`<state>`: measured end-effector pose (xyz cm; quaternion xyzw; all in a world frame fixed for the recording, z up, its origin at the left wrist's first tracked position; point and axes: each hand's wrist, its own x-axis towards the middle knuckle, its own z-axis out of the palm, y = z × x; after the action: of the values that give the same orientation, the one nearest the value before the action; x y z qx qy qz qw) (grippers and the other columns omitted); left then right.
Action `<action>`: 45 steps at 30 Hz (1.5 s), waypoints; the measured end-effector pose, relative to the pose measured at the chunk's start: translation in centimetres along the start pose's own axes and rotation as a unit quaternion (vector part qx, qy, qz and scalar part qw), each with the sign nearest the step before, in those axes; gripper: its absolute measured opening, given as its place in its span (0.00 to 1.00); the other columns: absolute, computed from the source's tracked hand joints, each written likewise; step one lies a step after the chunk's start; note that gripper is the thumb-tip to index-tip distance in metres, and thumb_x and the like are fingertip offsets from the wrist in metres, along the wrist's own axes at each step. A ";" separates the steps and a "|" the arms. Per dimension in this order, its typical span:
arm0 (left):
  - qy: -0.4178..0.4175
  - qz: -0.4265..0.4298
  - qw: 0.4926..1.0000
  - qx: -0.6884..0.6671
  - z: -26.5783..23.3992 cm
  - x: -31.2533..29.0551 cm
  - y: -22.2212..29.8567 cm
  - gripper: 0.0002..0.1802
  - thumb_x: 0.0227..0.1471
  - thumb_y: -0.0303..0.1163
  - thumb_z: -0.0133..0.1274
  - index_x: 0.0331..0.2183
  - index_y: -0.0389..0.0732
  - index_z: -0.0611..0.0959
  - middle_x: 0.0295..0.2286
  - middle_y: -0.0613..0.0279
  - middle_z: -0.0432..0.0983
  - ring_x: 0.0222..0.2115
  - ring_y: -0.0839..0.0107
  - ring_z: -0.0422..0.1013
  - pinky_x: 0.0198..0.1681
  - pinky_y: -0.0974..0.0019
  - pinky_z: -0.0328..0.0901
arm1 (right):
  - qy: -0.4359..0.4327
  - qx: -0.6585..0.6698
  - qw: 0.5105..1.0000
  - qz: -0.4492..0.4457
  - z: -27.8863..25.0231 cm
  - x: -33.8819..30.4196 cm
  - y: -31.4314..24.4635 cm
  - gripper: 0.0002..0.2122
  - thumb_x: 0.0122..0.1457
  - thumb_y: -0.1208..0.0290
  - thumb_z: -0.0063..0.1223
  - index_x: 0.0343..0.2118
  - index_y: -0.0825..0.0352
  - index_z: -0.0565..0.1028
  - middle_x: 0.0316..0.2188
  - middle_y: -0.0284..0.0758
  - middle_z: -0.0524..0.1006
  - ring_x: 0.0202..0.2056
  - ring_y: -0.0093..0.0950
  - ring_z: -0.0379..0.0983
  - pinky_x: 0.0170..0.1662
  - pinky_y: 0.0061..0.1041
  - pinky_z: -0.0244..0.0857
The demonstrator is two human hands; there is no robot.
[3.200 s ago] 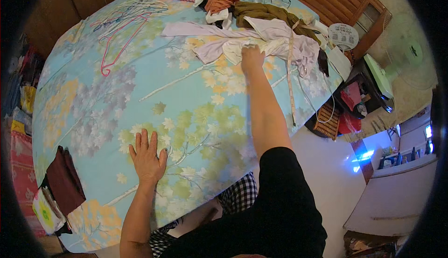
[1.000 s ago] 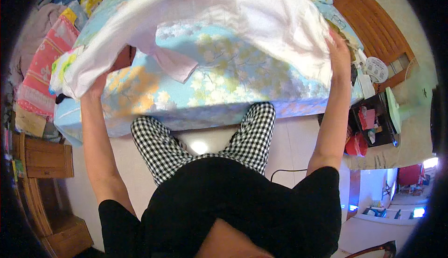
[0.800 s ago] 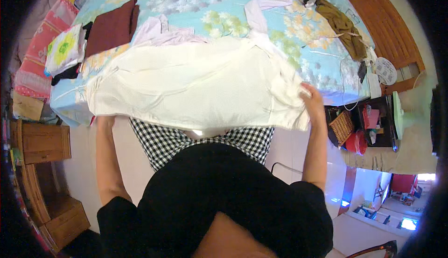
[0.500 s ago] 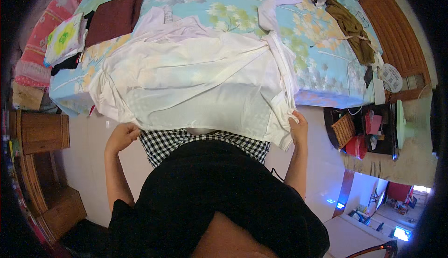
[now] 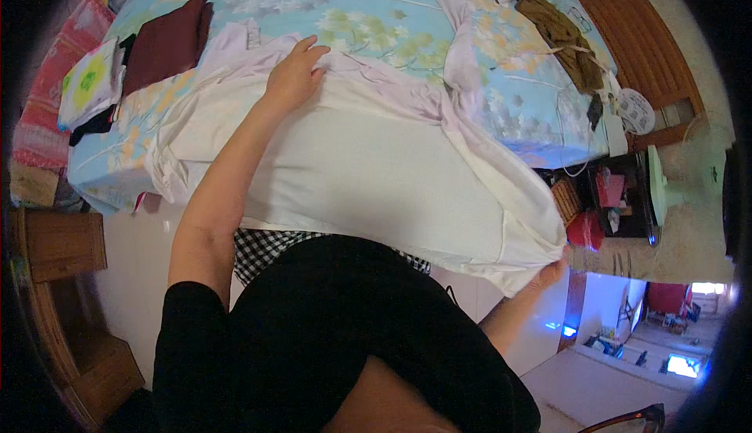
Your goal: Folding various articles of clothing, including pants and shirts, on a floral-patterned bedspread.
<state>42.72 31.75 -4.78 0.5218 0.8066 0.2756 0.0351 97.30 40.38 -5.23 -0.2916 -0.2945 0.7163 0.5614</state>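
A white long-sleeved shirt (image 5: 376, 171) is spread over the near edge of the bed, and its near hem hangs toward my body. One sleeve (image 5: 460, 57) stretches away from me across the bedsheet at the right. My left hand (image 5: 296, 77) rests on the shirt's far part with its fingers apart. Down at the near right corner, my right hand (image 5: 552, 271) grips the shirt's edge and pulls it out to the side; the cloth hides part of its fingers.
Left on the bed (image 5: 399, 14) lie a folded dark maroon cloth (image 5: 167, 44) and a folded white-and-green garment (image 5: 90, 84). Olive trousers (image 5: 560, 37) lie at the far right. A wooden cabinet (image 5: 63, 245) stands left, and a red container (image 5: 585, 231) sits right.
My left hand has let go of the near left hem and reached forward onto the shirt's far part. My right hand has moved outward and nearer, drawing the shirt's right side taut.
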 end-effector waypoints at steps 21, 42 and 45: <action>-0.056 -0.081 0.993 -0.064 4.1 1.4 -1.8 0.34 0.43 0.34 0.55 0.53 0.39 0.65 0.51 0.51 0.63 0.49 0.57 0.64 0.51 0.63 0.58 | -0.149 -0.709 0.679 -0.120 15.3 12.1 17.0 0.26 0.42 0.68 0.59 0.47 0.70 0.68 0.37 0.46 0.74 0.40 0.42 0.69 0.46 0.33 0.63; -0.194 0.016 0.965 0.177 4.1 4.2 6.5 0.36 0.34 0.44 0.60 0.48 0.45 0.72 0.39 0.56 0.75 0.42 0.56 0.69 0.46 0.55 0.61 | -0.390 -0.592 0.699 -0.095 13.7 -0.3 15.7 0.15 0.38 0.80 0.56 0.33 0.68 0.70 0.45 0.41 0.67 0.47 0.40 0.65 0.48 0.29 0.61; -0.202 0.045 0.971 0.116 3.6 5.4 4.2 0.24 0.39 0.41 0.56 0.41 0.42 0.77 0.37 0.53 0.75 0.40 0.57 0.70 0.44 0.59 0.63 | -0.383 -0.608 0.689 -0.095 12.6 -0.4 15.9 0.16 0.38 0.78 0.59 0.34 0.67 0.71 0.43 0.42 0.69 0.45 0.40 0.65 0.47 0.29 0.61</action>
<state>44.98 39.15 -4.49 0.6034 0.7845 0.0703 0.1245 77.87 35.68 -8.86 -0.2397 -0.8811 0.3729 0.1647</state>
